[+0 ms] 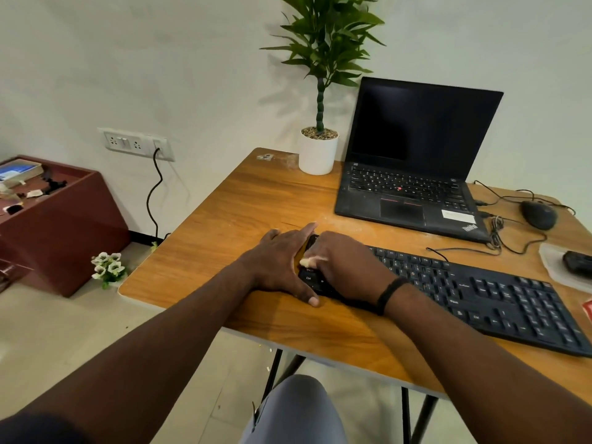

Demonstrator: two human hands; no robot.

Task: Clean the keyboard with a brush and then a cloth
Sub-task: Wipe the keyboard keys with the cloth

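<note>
Head view: a person sits at a wooden table [256, 200], both bare arms reaching forward onto it.
Keyboard: the black keyboard [480, 293] lies flat on the table, running from the middle toward the near right edge; all places below are given from it.
Left hand: the left hand [278, 264] lies palm down at the keyboard's left end, fingers spread flat along that edge and thumb on the table at its near corner; it is not closed on anything.
Right hand: the right hand [346, 267] rests on the keyboard's left keys, fingers curled; a small pale object [309, 261] shows between its fingers, too hidden to name, so what the grip holds cannot be told.
Wristband: a black band [389, 293] circles the right wrist, above the keyboard's near edge.
Laptop: an open black laptop [413, 174] with a dark screen stands just behind the keyboard.
Mouse: a black mouse [539, 214] with its cable sits behind the keyboard's right half, beside the laptop.
Plant: a white potted plant [318, 149] stands well behind the keyboard's left end.
Dark object: a small black object [576, 262] on a pale sheet lies beyond the keyboard's right end.
</note>
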